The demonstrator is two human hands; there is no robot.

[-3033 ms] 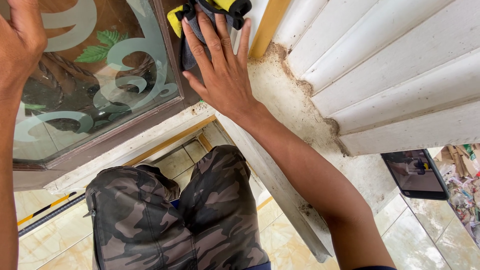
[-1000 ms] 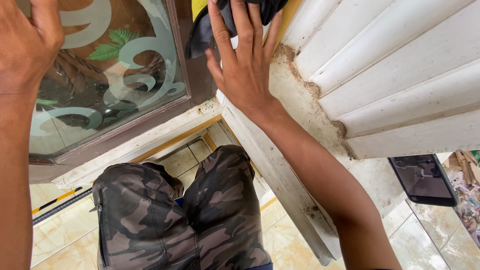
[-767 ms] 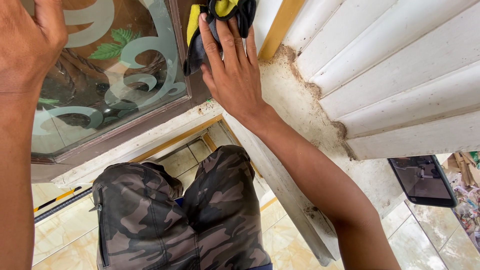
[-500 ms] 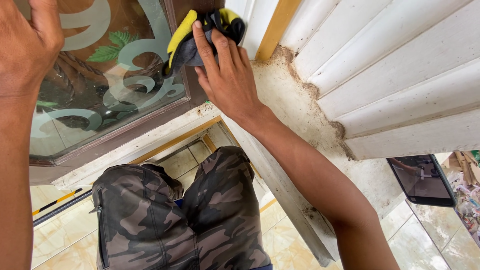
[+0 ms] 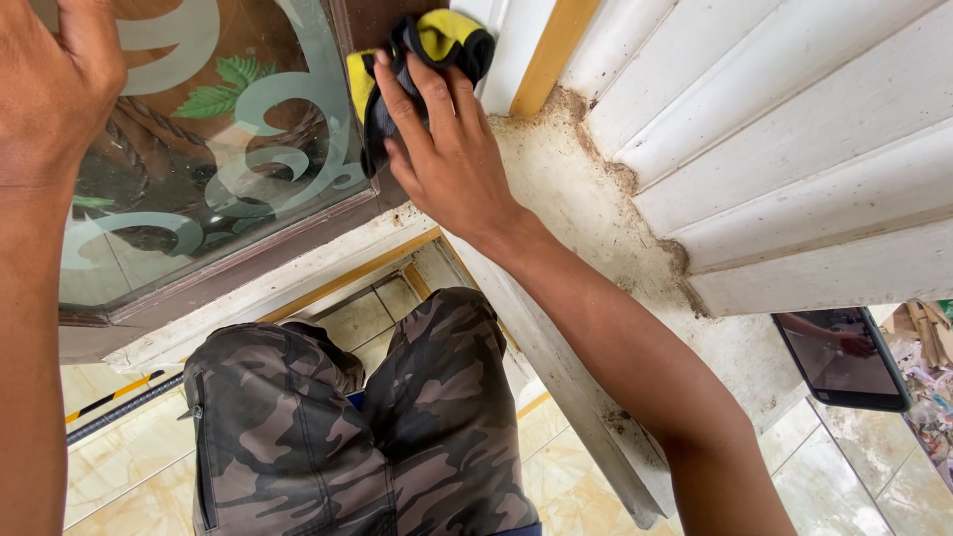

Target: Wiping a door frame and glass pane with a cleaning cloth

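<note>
Cloth pressed to the door frame, other hand braced on the glass.

Left hand (image 5: 50,84) lies flat and spread on the etched glass pane (image 5: 213,149), holding nothing. Right of it, the brown door frame (image 5: 349,109) runs top to bottom beside the pane; the yellow-and-black cloth (image 5: 429,45) sits bunched on its upper stretch, long axis roughly along the frame, just past the fingertips of the right hand (image 5: 447,159). That hand covers the cloth, fingers extended and pressing, clearly the nearer one. Farther right: grimy white ledge (image 5: 586,218), ribbed white shutter (image 5: 794,149), phone (image 5: 839,357) at the ledge's lower edge.
</note>
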